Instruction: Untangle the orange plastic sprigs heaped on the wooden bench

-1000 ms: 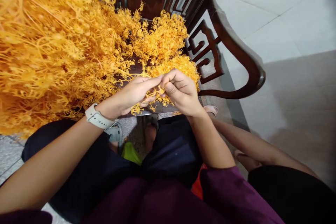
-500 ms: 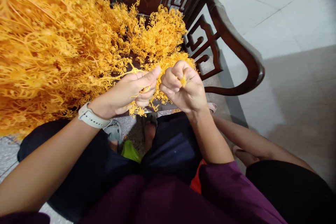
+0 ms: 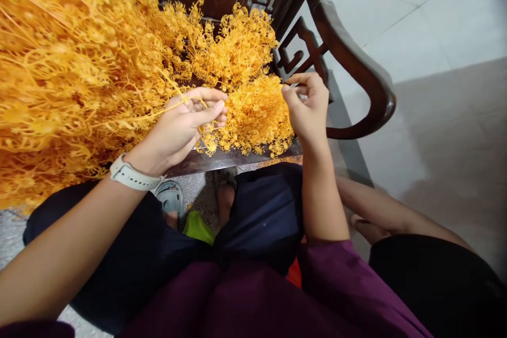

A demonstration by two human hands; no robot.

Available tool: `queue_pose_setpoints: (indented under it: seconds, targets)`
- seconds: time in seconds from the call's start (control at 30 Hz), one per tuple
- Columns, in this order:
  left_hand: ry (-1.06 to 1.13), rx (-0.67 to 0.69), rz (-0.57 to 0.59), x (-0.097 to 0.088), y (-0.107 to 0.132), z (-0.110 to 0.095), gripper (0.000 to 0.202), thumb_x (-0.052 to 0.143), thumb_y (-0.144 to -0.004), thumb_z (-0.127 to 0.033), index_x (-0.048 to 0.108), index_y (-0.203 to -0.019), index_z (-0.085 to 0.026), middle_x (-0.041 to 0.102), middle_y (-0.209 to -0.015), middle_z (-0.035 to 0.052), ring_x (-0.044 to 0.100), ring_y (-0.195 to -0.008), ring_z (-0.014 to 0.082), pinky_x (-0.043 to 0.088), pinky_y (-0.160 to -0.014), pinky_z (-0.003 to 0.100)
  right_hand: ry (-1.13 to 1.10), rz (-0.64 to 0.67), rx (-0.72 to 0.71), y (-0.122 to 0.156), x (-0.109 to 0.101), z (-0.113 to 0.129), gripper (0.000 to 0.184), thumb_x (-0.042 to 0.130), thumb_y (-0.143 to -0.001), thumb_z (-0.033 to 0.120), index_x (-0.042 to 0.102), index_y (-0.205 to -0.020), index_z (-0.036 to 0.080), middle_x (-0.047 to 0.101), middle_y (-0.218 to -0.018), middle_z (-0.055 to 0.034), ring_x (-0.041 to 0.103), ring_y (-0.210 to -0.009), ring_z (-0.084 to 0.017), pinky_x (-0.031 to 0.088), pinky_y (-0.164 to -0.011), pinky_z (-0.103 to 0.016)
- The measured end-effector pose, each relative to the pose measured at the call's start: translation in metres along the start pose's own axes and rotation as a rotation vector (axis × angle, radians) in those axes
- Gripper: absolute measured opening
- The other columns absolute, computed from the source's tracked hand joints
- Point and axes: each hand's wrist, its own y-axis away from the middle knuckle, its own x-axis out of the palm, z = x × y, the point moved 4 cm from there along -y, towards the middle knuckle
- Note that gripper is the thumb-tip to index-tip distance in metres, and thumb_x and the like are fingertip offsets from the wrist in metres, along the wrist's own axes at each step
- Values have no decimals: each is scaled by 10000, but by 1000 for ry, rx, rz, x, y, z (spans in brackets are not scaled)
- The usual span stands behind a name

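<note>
I have the left hand (image 3: 184, 127) curled loosely on a yellow sprig (image 3: 209, 143) left of the small yellow pile (image 3: 257, 111), the right hand (image 3: 312, 105) near-pinched right of it, contents unclear, apparently picking at the sprig, which calls next for a steady stem grip.

Here we have a yellow sprig (image 3: 183, 97), thin and branching, held in the left hand (image 3: 174, 127), its stem slanting across toward a big heap (image 3: 79, 68) of matching sprigs, tangled and spidery. Right of that, we see a smaller mound (image 3: 259, 111), densely clustered, resting on the dark bench (image 3: 198, 162) near its front edge.
</note>
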Motion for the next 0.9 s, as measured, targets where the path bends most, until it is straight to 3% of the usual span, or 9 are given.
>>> queue_pose_setpoints:
  seconds: [0.1, 0.17, 0.23, 0.3, 0.4, 0.53, 0.67, 0.77, 0.9]
  targets:
    - [12, 6, -49, -2, -1, 4, 111, 712, -989, -187, 779, -1072, -156, 791, -1167, 121, 758, -1008, 206, 626, -956, 354, -27, -50, -78, 16, 8, 50, 152, 639, -1047, 371, 693, -1047, 229, 662, -1117, -90, 645, -1014, -226, 542, -869, -404]
    - [29, 7, -75, -3, -2, 7, 194, 664, -1034, -274, 762, -1167, -173, 738, -1396, 142, 751, -1193, 258, 619, -1034, 398, -65, 65, -216, 28, 23, 86, 154, 641, -1056, 385, 708, -1047, 246, 687, -1076, -79, 650, -1053, -249, 529, -963, -455]
    - [35, 37, -97, -2, -2, 9, 215, 648, -1037, -299, 748, -1191, -187, 681, -1505, 138, 688, -1359, 295, 587, -1114, 417, -66, 186, -371, 42, 40, 113, 170, 710, -1015, 401, 719, -1113, 262, 705, -1118, -84, 638, -1112, -284, 495, -1040, -510]
    - [38, 54, -109, -1, -2, 11, 207, 645, -1034, -306, 748, -1173, -194, 674, -1508, 130, 602, -1481, 303, 546, -1177, 405, -43, 282, -494, 52, 58, 125, 255, 751, -982, 422, 719, -1176, 259, 696, -1187, -105, 610, -1131, -307, 470, -1049, -533]
    - [52, 35, -106, 2, -2, 12, 219, 637, -1041, -334, 753, -1168, -198, 686, -1461, 126, 536, -1542, 295, 529, -1188, 385, 25, 360, -533, 58, 77, 121, 226, 674, -1033, 385, 723, -1194, 234, 661, -1217, -130, 557, -1103, -302, 458, -1000, -508]
    - [65, -17, -97, 1, -1, 9, 232, 632, -1044, -353, 750, -1176, -202, 666, -1467, 133, 639, -1395, 317, 613, -1002, 393, -60, 361, -440, 53, 78, 112, 195, 653, -1060, 378, 743, -1171, 244, 646, -1116, -101, 557, -1066, -276, 456, -990, -472]
    - [28, -57, -85, -1, 0, 8, 251, 596, -1067, -351, 765, -1167, -195, 706, -1363, 121, 729, -1022, 230, 571, -715, 282, -448, 382, -249, 49, 70, 118, 168, 739, -1018, 412, 726, -1048, 247, 652, -1021, -49, 601, -986, -218, 494, -919, -391]
    - [-66, -70, -55, 1, 0, 9, 240, 622, -1070, -377, 766, -1066, -185, 728, -1099, 94, 670, -775, 168, 496, -625, 261, -673, 381, -92, 49, 69, 120, 202, 807, -967, 403, 683, -948, 245, 629, -967, -22, 609, -947, -193, 514, -948, -384]
    - [-171, 17, -6, 7, 1, 5, 231, 664, -1060, -373, 708, -917, -198, 596, -874, 22, 499, -621, 105, 393, -561, 239, -747, 324, -10, 47, 69, 117, 270, 872, -894, 427, 677, -916, 241, 629, -1098, -42, 624, -1128, -211, 500, -1102, -416]
